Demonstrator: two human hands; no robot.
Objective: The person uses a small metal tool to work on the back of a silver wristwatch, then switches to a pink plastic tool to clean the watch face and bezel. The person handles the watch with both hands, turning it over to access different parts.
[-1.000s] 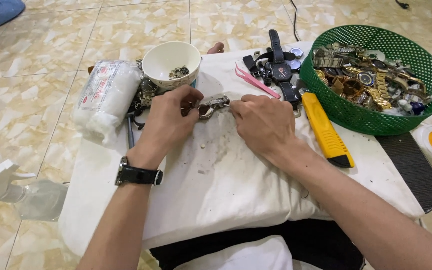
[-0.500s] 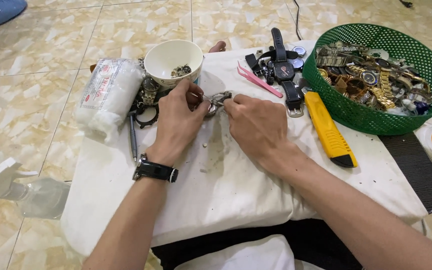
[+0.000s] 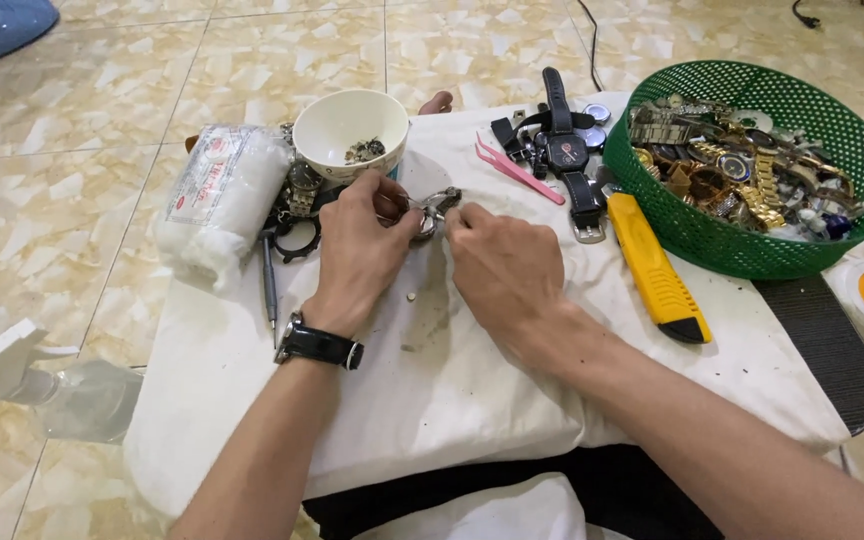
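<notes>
Both the left hand and the right hand pinch a small metal watch part between their fingertips, just above the white cloth-covered surface, near the white bowl and pink tweezers

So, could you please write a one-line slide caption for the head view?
Both hands, left and right, hold a metal watch piece over a white cloth.

Both forearms are bare, with no sleeves showing up to the near edge of the view. The left hand has a black wristwatch with a dark strap and metal-edged case at its wrist. The right hand wears nothing, its wrist plain.
</notes>
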